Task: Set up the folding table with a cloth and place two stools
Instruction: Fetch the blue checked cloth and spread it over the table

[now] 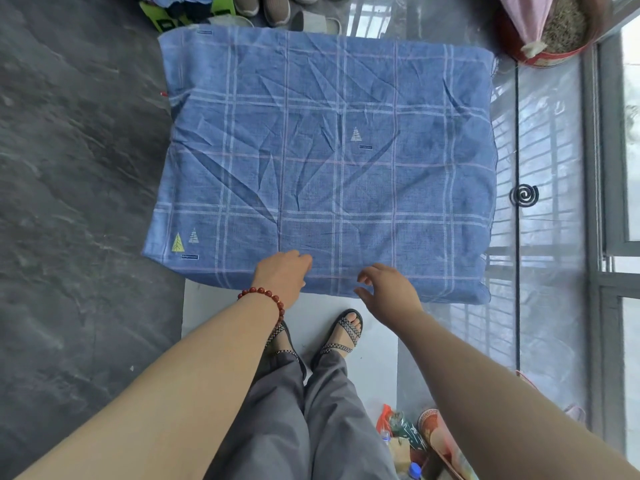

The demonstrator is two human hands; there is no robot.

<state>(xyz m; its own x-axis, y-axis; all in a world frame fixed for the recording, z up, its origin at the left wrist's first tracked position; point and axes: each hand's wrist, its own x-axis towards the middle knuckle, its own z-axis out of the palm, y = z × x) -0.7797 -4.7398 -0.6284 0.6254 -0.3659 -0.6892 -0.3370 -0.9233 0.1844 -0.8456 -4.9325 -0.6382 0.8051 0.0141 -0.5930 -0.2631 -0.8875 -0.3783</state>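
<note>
A blue checked cloth [325, 157] with small tree prints covers the whole folding table, creased across its middle and hanging over every edge. My left hand [282, 271], with a red bead bracelet at the wrist, lies on the cloth's near edge with its fingers tucked out of sight. My right hand [388, 289] hovers just in front of the same near edge, fingers loosely spread and holding nothing. No stool is in view.
Shoes [273, 6] and a green bag [183, 15] lie beyond the table. A red pot [554, 46] stands at the far right by the glass window wall [616, 168]. A mosquito coil [523, 195] lies right of the table. Bags and bottles [412, 441] sit near my feet.
</note>
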